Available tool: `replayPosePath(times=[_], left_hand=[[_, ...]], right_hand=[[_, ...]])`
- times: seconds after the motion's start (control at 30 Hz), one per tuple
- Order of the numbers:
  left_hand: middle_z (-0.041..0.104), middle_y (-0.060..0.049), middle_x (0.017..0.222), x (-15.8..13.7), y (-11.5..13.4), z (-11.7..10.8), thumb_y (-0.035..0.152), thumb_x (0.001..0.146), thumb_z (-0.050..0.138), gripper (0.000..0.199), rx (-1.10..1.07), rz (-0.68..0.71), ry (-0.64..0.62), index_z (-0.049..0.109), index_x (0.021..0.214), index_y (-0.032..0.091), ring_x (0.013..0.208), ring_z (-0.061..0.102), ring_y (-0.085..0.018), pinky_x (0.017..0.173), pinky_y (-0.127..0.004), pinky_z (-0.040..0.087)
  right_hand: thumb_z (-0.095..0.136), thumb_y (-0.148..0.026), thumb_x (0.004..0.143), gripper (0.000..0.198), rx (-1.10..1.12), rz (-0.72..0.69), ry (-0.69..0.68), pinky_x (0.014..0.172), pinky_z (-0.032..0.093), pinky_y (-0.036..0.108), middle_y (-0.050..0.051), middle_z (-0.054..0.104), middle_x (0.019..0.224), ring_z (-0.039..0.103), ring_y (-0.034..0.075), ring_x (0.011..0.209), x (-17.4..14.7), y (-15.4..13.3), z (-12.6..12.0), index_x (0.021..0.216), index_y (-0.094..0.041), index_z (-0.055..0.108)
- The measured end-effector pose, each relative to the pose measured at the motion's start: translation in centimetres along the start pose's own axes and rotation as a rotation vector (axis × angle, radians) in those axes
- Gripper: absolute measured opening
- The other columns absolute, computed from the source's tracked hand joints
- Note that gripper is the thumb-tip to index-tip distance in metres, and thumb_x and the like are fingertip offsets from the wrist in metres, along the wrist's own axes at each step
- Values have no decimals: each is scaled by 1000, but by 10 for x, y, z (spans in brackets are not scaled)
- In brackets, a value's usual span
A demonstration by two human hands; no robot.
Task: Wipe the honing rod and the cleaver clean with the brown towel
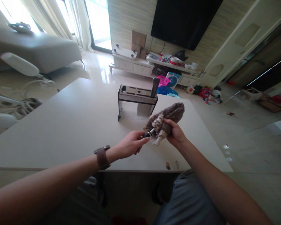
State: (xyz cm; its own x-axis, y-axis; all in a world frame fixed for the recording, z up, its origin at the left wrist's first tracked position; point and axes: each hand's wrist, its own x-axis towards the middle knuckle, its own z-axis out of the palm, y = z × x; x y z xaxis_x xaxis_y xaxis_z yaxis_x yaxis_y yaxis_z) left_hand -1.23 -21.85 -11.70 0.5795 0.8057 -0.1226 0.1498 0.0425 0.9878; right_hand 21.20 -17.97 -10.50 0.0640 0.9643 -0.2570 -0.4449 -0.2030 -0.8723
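Observation:
My left hand (132, 143) is closed round the black handle of a kitchen tool (146, 135). A short length of its metal shaft shows past the handle; the rest is hidden in a brown, fluffy cloth (172, 114). My right hand (175, 132) grips this bunched cloth, thumb on top, around the hidden end of the tool. Just beyond the hands a knife block (137, 96) stands on the white table (84, 125). One knife (154, 89) stands in its right end, with a dark handle up and a broad blade below.
Two small items, one a dark and yellowish piece (168, 165), lie near the table's front edge. White chairs (20, 64) stand at the left. Past the table are a low TV cabinet (133, 67), a pink basket (163, 80) and bags (204, 92) on the floor.

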Motion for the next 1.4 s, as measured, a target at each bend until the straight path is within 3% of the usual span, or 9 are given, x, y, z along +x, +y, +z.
replayPosePath(times=[0.13, 0.23, 0.6, 0.8, 1.03, 1.4], left_hand=[[53, 6, 48, 2, 0, 0, 51, 92, 61, 34, -42, 6, 34, 57, 83, 18, 39, 46, -10, 40, -21, 38], [54, 5, 47, 2, -3, 0, 47, 92, 60, 31, -43, -5, 34, 57, 81, 18, 38, 46, -10, 38, -21, 37], [54, 5, 48, 3, -3, 0, 49, 93, 61, 32, -20, 9, 2, 58, 86, 18, 39, 47, -11, 40, -21, 38], [53, 6, 49, 3, -2, 0, 51, 96, 58, 33, -1, 10, -5, 58, 90, 18, 39, 46, -11, 41, -21, 37], [53, 7, 52, -1, 4, 0, 50, 97, 57, 32, 73, -15, -34, 57, 90, 19, 43, 47, -11, 44, -22, 39], [54, 6, 53, -5, 11, 0, 50, 96, 57, 33, 105, -28, -67, 60, 93, 18, 45, 47, -12, 45, -23, 38]], right_hand=[[87, -27, 62, 31, -40, 34, -83, 87, 63, 36, 4, 84, 97, 78, 25, 89, -19, 22, 20, 91, -19, 78], [87, -29, 60, 31, -55, 38, -71, 87, 62, 36, 4, 84, 97, 77, 25, 90, -25, 31, 25, 88, -20, 78], [87, -22, 55, 31, -52, -72, 35, 79, 62, 33, 1, 82, 85, 73, 20, 77, -22, 28, 25, 84, -19, 78], [86, -18, 58, 33, -26, -106, 72, 75, 63, 29, 1, 82, 86, 74, 18, 75, -7, 16, 14, 90, -17, 78], [76, -13, 66, 21, 68, -115, 166, 67, 66, 28, 4, 81, 80, 75, 18, 66, 14, -10, -9, 87, -14, 76], [65, -11, 76, 13, 196, -213, 284, 60, 65, 25, 1, 79, 75, 73, 15, 64, 24, -41, -22, 84, -16, 74]])
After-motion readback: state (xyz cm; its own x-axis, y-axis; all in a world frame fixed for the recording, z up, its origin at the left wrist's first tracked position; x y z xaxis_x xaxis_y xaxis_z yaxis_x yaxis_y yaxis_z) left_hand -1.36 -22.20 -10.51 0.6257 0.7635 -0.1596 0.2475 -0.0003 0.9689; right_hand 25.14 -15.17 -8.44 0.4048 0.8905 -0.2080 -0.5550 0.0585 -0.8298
